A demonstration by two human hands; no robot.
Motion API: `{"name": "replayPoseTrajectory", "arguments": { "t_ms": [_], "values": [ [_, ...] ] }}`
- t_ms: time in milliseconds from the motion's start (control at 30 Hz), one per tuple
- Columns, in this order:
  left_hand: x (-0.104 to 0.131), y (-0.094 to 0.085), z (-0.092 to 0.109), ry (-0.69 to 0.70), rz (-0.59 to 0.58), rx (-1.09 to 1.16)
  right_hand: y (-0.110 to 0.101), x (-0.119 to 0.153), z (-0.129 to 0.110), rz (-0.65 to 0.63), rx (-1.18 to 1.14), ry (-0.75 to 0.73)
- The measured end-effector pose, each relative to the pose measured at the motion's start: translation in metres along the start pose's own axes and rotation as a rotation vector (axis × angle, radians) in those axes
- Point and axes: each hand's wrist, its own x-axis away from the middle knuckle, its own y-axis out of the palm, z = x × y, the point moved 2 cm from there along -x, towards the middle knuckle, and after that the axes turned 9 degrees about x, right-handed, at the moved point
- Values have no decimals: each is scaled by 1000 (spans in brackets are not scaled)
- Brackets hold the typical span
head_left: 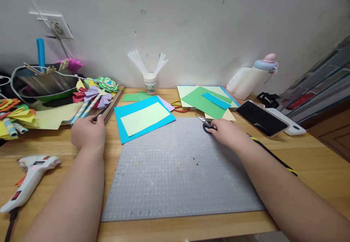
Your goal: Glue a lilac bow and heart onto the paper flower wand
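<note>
My right hand (228,130) has its fingers closed at the black handles of a small pair of scissors (207,124), whose blades point up and left over the far right part of the grey cutting mat (175,176). Left of the mat, my left hand (89,134) is closed in a fist. A slim dark pen-like thing (97,117) shows at its fingertips; most of it is hidden. Between the hands, a pale green paper rectangle (144,118) lies on a larger blue sheet (119,125), which overlaps the mat's far left corner.
Paper flowers (98,94) lie behind my left hand; a glue gun (34,178) is at the left. A paper cup (150,85) holds white sticks by the wall. Green paper (202,101), a phone (261,118) and a bottle (254,76) are at the right.
</note>
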Motion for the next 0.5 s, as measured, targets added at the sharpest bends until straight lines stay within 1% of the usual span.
{"name": "replayPoseTrajectory", "arguments": {
  "t_ms": [100,167,267,333,367,400,467,500],
  "values": [
    [-4,3,-6,-26,28,-39,7,-5,5,-18,-18,4],
    [-4,4,-8,-24,17,-44,10,-8,6,-14,-26,8],
    [1,5,-2,9,18,-35,12,-11,7,5,-38,30],
    [11,8,8,82,15,-18,13,-13,7,15,-42,57],
    [18,11,16,144,-7,-7,13,-13,7,16,-42,70],
    [26,15,24,220,-49,5,14,-14,6,16,-42,78],
    [42,24,39,381,-176,13,13,-13,5,18,-46,82],
    [49,29,44,436,-226,6,13,-13,3,19,-52,75]
  ]
}}
